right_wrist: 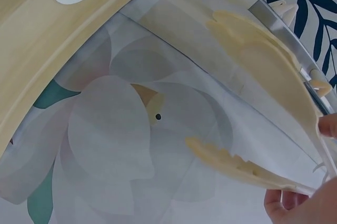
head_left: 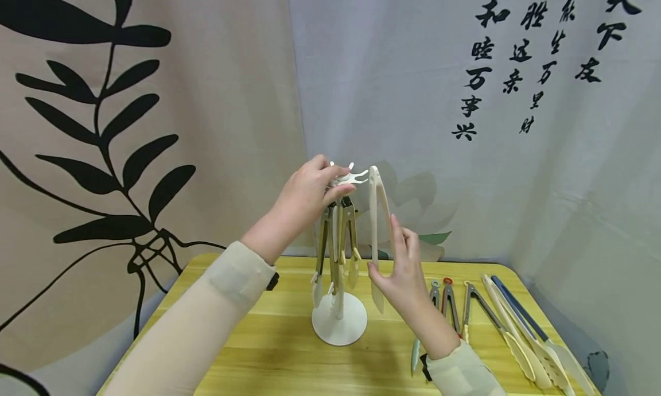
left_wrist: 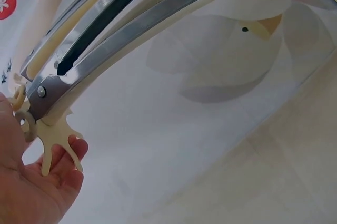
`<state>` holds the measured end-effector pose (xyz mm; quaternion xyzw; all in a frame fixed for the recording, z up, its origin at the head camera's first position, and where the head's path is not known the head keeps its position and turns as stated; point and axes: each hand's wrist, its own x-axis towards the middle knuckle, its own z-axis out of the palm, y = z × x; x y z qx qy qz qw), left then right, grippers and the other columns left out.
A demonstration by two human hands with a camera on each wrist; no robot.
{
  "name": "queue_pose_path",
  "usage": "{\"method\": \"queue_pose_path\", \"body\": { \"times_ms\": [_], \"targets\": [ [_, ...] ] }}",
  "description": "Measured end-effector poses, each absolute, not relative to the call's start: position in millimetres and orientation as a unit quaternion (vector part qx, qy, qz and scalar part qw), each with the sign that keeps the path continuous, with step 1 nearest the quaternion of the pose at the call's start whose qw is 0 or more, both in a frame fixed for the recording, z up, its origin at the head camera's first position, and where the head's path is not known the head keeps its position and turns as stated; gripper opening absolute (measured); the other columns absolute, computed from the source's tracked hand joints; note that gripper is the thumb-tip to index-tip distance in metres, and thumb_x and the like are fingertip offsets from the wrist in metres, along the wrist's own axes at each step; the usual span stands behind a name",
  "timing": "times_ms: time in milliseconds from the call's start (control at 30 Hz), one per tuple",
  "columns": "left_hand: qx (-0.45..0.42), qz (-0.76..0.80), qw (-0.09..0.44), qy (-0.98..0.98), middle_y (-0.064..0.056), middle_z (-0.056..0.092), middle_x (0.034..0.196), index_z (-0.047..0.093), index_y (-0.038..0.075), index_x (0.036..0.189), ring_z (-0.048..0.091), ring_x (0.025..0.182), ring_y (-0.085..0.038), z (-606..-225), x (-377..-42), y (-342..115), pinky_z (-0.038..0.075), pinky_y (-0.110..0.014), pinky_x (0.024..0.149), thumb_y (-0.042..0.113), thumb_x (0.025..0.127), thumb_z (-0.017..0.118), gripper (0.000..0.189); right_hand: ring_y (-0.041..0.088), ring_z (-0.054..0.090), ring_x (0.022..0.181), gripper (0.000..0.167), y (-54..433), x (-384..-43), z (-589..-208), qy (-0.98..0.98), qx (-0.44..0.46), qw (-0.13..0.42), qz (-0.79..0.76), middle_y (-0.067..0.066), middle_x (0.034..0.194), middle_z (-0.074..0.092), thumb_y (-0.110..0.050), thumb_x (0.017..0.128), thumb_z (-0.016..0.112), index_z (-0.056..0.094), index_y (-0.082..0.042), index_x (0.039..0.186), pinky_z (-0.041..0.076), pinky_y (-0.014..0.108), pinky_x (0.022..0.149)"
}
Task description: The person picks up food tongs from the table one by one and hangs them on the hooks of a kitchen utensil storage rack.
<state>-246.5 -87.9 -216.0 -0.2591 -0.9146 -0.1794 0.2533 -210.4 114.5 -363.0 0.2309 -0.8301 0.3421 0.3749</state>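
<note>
My left hand (head_left: 310, 189) grips the hooked top (head_left: 351, 178) of a white stand, thumb and fingers around it. The same prongs (left_wrist: 55, 137) show by its fingertips in the left wrist view. Several metal-armed tongs (head_left: 348, 229) hang from the stand, pale tips downward. To the right, my right hand (head_left: 405, 275) holds cream tongs (head_left: 374, 229) upright, thumb on one arm and fingers on the other. Their top end is right at a prong's tip. In the right wrist view one scalloped tip of the cream tongs (right_wrist: 231, 166) stands apart from the other.
The stand's round white base (head_left: 339, 324) rests on a yellow wooden table (head_left: 268, 350). Several more tongs (head_left: 508, 327) lie at the table's right side, some partly behind my right forearm. A printed curtain (head_left: 403, 69) hangs behind the table.
</note>
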Motion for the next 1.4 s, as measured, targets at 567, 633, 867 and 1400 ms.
{"method": "queue_pose_path", "body": {
  "times_ms": [567, 633, 867, 1400],
  "targets": [
    [-0.262, -0.162, 0.301, -0.903, -0.003, 0.05, 0.087, 0.065, 0.015, 0.121, 0.047, 0.071, -0.017, -221, -245, -85, 0.045, -0.029, 0.065, 0.043, 0.088, 0.059, 0.044, 0.028, 0.042, 0.105, 0.108, 112, -213, -364, -0.828, 0.24, 0.395, 0.317, 0.021, 0.121, 0.038, -0.001, 0.064, 0.083, 0.019, -0.009, 0.151, 0.048, 0.042, 0.082],
    [-0.263, -0.161, 0.309, -0.9, -0.003, 0.05, 0.087, 0.065, 0.015, 0.121, 0.047, 0.071, -0.017, -222, -245, -85, 0.045, -0.029, 0.065, 0.043, 0.088, 0.059, 0.044, 0.028, 0.042, 0.104, 0.108, 111, -213, -364, -0.83, 0.238, 0.395, 0.315, 0.021, 0.121, 0.038, -0.002, 0.065, 0.083, 0.019, -0.009, 0.151, 0.048, 0.041, 0.081],
    [-0.268, -0.163, 0.327, -0.891, -0.004, 0.05, 0.086, 0.065, 0.014, 0.12, 0.048, 0.07, -0.018, -224, -246, -85, 0.045, -0.029, 0.065, 0.04, 0.087, 0.062, 0.042, 0.028, 0.042, 0.101, 0.105, 109, -212, -364, -0.833, 0.227, 0.403, 0.303, 0.021, 0.121, 0.038, -0.004, 0.064, 0.083, 0.022, -0.006, 0.15, 0.047, 0.04, 0.079],
    [-0.267, -0.157, 0.337, -0.889, -0.004, 0.051, 0.086, 0.065, 0.014, 0.121, 0.047, 0.07, -0.017, -225, -246, -87, 0.044, -0.028, 0.065, 0.044, 0.088, 0.058, 0.045, 0.029, 0.038, 0.095, 0.105, 102, -218, -368, -0.813, 0.231, 0.444, 0.297, 0.021, 0.12, 0.036, 0.005, 0.063, 0.081, 0.022, -0.008, 0.149, 0.04, 0.036, 0.074]
  ]
}}
